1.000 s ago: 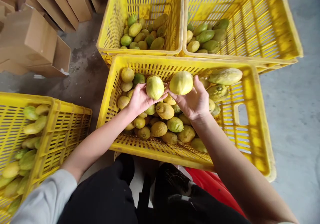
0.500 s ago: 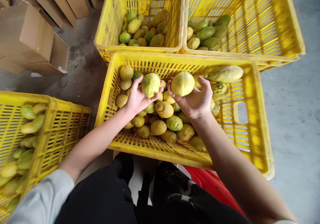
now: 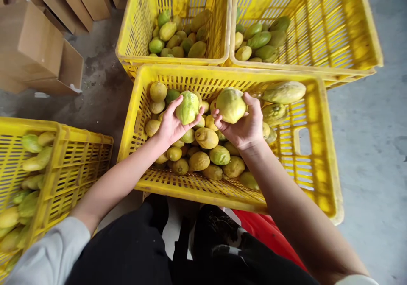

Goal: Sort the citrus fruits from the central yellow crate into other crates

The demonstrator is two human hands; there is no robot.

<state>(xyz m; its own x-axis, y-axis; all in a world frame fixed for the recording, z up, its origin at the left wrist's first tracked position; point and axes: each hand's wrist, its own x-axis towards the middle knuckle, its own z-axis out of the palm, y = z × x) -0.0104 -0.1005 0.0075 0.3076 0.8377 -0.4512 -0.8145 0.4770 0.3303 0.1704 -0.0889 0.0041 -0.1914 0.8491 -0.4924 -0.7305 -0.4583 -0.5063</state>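
Observation:
My left hand (image 3: pixel 172 126) has its fingers and thumb around a small green-yellow papaya (image 3: pixel 187 108), raised above the middle crate. To the right of it, my right hand (image 3: pixel 244 128) grips a paler, slightly larger papaya (image 3: pixel 231 105), thumb on the near right side. A gap separates the two fruits. Below both hands, the yellow slatted crate (image 3: pixel 330 157) holds many yellow and green papayas (image 3: pixel 206 138) heaped toward its left and middle. Two longer papayas, one pale and large (image 3: pixel 284 92), lie at its right back corner.
Two more yellow crates, one at back left (image 3: pixel 173 62) and one at back right (image 3: pixel 365 26), contain papayas. Another crate (image 3: pixel 79 162) with papayas stands at left. Cardboard boxes (image 3: pixel 38 43) are at upper left. Something red (image 3: pixel 270 234) lies beside my legs.
Both papayas have been turned in my hands, showing different sides. My right fingers have curled more around their fruit. The whole view has shifted slightly.

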